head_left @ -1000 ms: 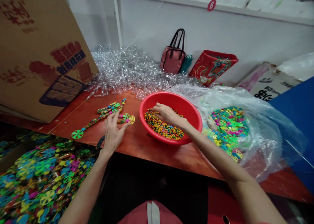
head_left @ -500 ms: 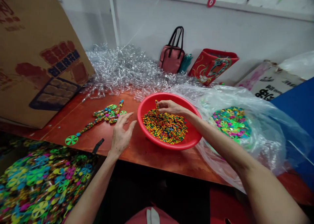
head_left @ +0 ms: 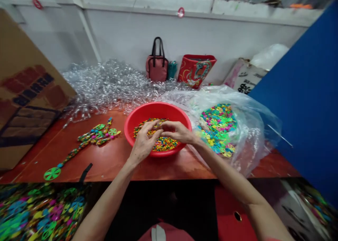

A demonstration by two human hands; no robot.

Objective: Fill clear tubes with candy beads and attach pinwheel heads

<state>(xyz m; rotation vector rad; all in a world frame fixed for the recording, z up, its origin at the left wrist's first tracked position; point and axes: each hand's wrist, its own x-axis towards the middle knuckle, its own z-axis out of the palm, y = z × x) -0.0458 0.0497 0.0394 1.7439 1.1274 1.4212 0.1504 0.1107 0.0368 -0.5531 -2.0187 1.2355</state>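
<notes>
Reaches over the red bowl [head_left: 158, 110] with the left hand [head_left: 142, 143] from seven o'clock and the right hand [head_left: 180, 131] from four o'clock. Shows the backs of both, fingers curved inward, tips close together above the beads [head_left: 166, 144]. Holds thumb and fingers a narrow gap apart on each; cannot tell whether pinching anything, with fingertips small and overlapping. Covers some beads and parts of the bowl's rim with hands and wrists. Loses the cardboard box [head_left: 26, 103] partly beyond the left edge. Has the bowl upright on the table [head_left: 169, 169], mouth upward, oval outline longest from nine to three o'clock. Has beaded sticks [head_left: 72, 152] at nine o'clock from the bowl, the longest lying along eight to two, with a green wheel [head_left: 52, 173] at the eight o'clock end.
</notes>
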